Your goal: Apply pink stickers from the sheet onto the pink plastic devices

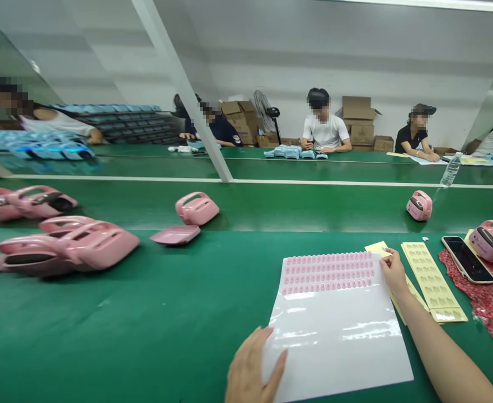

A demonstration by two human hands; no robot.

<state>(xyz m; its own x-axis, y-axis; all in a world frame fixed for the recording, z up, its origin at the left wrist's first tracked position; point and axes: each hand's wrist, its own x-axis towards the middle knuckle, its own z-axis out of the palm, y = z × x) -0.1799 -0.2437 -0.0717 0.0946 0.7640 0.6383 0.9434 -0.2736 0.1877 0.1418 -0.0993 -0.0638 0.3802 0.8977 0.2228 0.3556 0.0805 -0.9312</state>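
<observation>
A white glossy sheet (334, 330) lies on the green table in front of me. Rows of small pink stickers (329, 272) fill its upper part. At the sheet's lower left edge rests my left hand (252, 366), thumb spread from the fingers and lying over the sheet. My right hand (394, 274) is beside the upper right corner, fingertips pinched together; whatever they hold is too small to make out. Partly under the sheet and that hand is a yellow backing sheet (374, 248). Another yellow sheet with several cut-out shapes (428, 274) lies just right of it.
Pink plastic housings with handles (103, 246) stand at left, and one (198, 208) behind a pink cover (175, 235). At right are a phone (468, 260), red bubble wrap (485, 302), small pink housings (492, 240) and a water bottle (451, 169). Several people sit opposite.
</observation>
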